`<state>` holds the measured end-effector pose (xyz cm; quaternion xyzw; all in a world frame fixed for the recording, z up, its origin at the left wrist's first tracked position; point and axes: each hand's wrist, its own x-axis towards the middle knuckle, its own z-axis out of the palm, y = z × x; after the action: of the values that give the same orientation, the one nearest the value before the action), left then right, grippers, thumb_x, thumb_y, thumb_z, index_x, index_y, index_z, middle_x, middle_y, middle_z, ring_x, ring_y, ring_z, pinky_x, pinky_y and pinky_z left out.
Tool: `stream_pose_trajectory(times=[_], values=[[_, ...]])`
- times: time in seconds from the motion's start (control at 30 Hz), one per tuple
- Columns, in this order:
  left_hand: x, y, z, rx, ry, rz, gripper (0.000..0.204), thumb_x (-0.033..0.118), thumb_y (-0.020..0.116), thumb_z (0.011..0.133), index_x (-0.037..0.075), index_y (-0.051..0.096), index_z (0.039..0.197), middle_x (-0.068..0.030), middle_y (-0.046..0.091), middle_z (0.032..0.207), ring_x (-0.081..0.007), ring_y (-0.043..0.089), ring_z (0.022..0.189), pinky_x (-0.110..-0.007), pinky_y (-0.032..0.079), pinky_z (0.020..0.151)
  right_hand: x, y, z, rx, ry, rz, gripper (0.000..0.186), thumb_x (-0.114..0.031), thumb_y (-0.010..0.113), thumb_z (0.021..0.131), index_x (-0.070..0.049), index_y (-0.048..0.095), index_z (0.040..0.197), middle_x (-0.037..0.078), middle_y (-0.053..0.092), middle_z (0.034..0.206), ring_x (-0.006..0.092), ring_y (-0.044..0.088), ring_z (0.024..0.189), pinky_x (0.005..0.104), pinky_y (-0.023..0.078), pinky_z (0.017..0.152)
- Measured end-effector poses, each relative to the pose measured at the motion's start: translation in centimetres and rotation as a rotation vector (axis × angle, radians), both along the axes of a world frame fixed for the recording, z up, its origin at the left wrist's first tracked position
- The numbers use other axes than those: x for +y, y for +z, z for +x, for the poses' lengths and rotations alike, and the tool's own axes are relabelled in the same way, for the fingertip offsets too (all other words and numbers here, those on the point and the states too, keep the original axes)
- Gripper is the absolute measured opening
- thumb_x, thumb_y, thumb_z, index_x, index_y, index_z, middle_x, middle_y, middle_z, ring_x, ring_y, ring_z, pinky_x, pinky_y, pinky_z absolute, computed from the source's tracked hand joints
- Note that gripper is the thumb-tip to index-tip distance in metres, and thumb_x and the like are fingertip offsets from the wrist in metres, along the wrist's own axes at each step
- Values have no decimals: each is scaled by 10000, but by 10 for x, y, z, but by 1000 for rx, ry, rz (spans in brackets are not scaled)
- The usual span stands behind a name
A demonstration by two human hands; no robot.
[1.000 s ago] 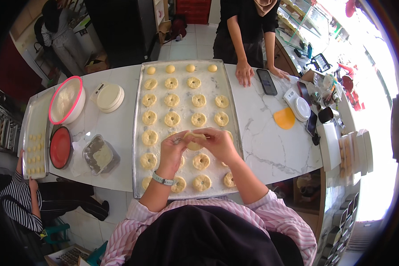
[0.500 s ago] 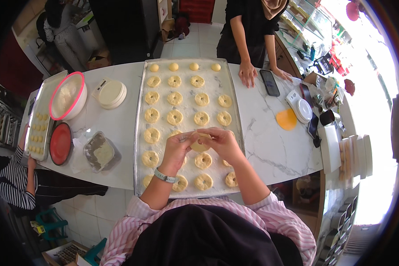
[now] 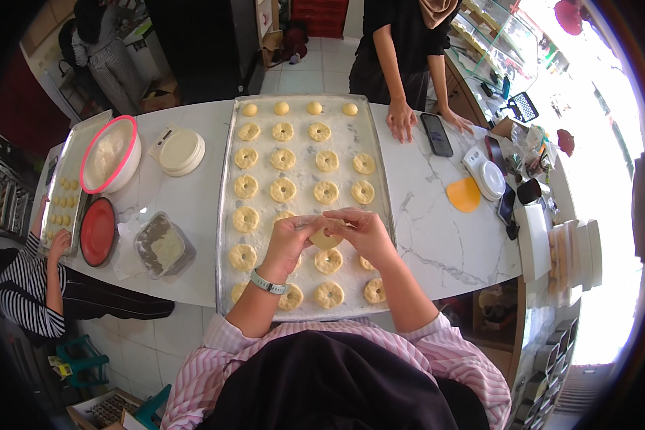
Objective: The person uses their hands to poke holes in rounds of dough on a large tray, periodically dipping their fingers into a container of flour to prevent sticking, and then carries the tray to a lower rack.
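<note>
Between my two hands is a ring of pale dough (image 3: 325,240) with a hole in it, raised above the tray. My left hand (image 3: 291,238) pinches its left side and my right hand (image 3: 364,233) grips its right side, fingers meeting near the hole. Below lies a large floured baking tray (image 3: 226,208) with rows of dough rings (image 3: 283,190). Several round dough balls (image 3: 314,108) sit along its far edge. My hands and forearms hide some of the rings.
Left on the marble table (image 3: 437,229) are a pink-rimmed bowl (image 3: 132,159), a kitchen scale (image 3: 179,152), a red plate (image 3: 97,231) and a flour tub (image 3: 166,247). To the right lie a phone (image 3: 437,135), an orange scraper (image 3: 464,195) and another scale (image 3: 489,178). Two people stand at the table.
The dough ring has turned and hangs slightly lower between my fingers. At the left, a co-worker's near hand has moved over the small tray of dough balls.
</note>
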<state>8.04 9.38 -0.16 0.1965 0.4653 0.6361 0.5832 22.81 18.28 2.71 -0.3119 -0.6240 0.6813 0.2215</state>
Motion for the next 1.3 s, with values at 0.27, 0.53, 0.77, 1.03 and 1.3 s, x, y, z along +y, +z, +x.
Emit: stream_pose_trajectory(times=[0.27,0.53,0.77,1.03,1.3], values=[[3,2,2,-47,39,-45,252,189,667,828,-39,643,933,-81,655,836,-139,635,755,-237,522,667,0,1,3,-2,0,24,290,-88,662,809,44,619,1063,82,663,901,102,613,832,236,485,767],[6,0,3,-22,-24,-45,255,190,669,826,-44,644,925,-86,653,835,-135,634,750,-251,527,676,6,-8,9,-15,-14,11,289,-85,667,802,37,626,1060,74,663,899,108,614,850,246,491,763],[9,-2,3,-34,15,-104,261,193,681,816,-44,650,920,-87,657,837,-138,639,735,-253,534,665,7,-5,6,-34,34,67,285,-66,661,798,19,631,1069,72,667,886,112,616,853,246,492,764],[16,-5,0,-11,-60,-139,296,218,677,821,-47,640,947,-94,654,887,-134,636,752,-247,532,665,19,-18,4,-31,46,-37,386,-73,665,804,57,555,1150,100,630,1010,132,616,889,244,494,780],[13,4,-19,126,343,24,374,212,551,908,-90,531,1128,-165,595,1088,-229,566,1057,-348,425,966,98,-46,-9,-33,-66,-417,304,-65,661,805,101,577,1045,109,629,971,156,629,821,238,523,690]])
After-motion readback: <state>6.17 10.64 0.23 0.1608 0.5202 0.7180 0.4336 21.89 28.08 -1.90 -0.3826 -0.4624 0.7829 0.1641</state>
